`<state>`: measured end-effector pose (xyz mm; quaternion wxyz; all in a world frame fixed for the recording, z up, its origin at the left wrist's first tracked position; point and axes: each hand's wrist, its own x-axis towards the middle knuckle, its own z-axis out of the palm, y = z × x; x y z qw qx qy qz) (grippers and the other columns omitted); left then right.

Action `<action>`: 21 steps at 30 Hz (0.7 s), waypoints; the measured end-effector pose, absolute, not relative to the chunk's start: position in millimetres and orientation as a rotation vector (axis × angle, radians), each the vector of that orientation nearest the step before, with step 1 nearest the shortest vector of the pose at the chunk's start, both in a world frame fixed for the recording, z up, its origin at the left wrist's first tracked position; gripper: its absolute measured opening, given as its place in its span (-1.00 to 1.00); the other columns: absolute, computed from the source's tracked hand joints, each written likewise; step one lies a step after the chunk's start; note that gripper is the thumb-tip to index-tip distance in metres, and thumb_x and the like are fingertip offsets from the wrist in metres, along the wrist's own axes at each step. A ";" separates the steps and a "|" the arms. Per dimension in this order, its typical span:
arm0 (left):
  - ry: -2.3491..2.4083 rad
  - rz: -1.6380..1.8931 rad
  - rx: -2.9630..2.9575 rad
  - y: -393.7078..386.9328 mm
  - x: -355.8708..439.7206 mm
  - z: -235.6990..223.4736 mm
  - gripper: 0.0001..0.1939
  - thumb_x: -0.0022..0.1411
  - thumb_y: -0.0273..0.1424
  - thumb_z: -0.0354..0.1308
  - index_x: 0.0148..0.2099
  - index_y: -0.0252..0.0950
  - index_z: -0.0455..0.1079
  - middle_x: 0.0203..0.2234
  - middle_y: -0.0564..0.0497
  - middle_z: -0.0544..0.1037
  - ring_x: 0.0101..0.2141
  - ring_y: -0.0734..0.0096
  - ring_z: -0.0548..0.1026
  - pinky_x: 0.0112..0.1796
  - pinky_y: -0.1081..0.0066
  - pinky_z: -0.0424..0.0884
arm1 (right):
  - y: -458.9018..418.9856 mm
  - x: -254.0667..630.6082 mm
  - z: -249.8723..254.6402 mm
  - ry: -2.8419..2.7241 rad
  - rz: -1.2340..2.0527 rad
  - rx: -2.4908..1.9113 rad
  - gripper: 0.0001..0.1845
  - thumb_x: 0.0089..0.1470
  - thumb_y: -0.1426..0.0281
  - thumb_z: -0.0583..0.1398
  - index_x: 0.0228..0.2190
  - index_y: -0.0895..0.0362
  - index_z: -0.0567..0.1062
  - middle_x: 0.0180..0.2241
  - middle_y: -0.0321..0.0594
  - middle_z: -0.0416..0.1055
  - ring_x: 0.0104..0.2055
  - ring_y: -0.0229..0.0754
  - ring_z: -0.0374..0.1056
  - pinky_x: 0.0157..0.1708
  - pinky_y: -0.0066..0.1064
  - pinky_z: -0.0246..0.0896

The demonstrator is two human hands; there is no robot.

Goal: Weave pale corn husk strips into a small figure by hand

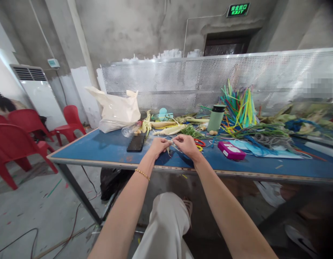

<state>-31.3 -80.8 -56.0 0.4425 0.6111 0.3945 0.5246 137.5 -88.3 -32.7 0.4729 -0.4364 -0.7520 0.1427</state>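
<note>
My left hand (160,146) and my right hand (186,144) meet just above the front edge of the blue table (101,153). Both are closed, fingertips pinching a small pale strip of corn husk (169,150) between them; a short end hangs down. Most of the strip is hidden by the fingers. Right behind the hands lie pale corn husks (170,130) and a green leafy bunch (192,131). Scissors with red and yellow handles (199,143) rest beside my right hand. A dark phone (135,142) lies to the left of my left hand.
A white plastic bag (119,111) stands at the back left. To the right are a green bottle (216,118), a bundle of coloured strips (241,106), a purple box (231,150) and blue masks (263,148). Behind runs a perforated metal panel (161,77). Red chairs (26,122) stand left.
</note>
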 end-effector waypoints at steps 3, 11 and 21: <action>0.988 1.295 1.527 -81.6 -31.4 -55.5 -0.56 -0.13 -0.07 0.41 -0.57 -0.32 0.36 -0.75 0.14 0.26 -0.68 0.63 0.15 -0.58 0.47 0.02 | -88.2 137.4 -32.6 -1.833 0.358 -1.063 -0.78 0.01 0.30 0.21 -0.46 0.18 0.61 -0.56 -0.17 0.53 -0.49 -0.16 0.43 -0.44 -0.41 0.30; 0.979 1.296 1.535 -81.9 -32.5 -56.3 -0.56 -0.08 -0.08 0.40 -0.56 -0.32 0.35 -0.73 0.15 0.25 -0.66 0.63 0.13 -0.57 0.48 0.02 | -89.5 136.0 -32.4 -1.810 0.473 -1.027 -0.77 -0.01 0.26 0.22 -0.49 0.17 0.57 -0.62 -0.22 0.48 -0.58 -0.20 0.35 -0.52 -0.41 0.24; 0.977 1.249 1.573 -86.4 -32.4 -52.1 -0.56 -0.10 -0.07 0.42 -0.54 -0.34 0.38 -0.72 0.15 0.25 -0.65 0.63 0.14 -0.57 0.48 0.03 | -88.4 135.8 -32.8 -1.784 0.587 -1.033 -0.81 -0.08 0.28 0.22 -0.52 0.16 0.52 -0.67 -0.29 0.39 -0.64 -0.25 0.27 -0.59 -0.44 0.16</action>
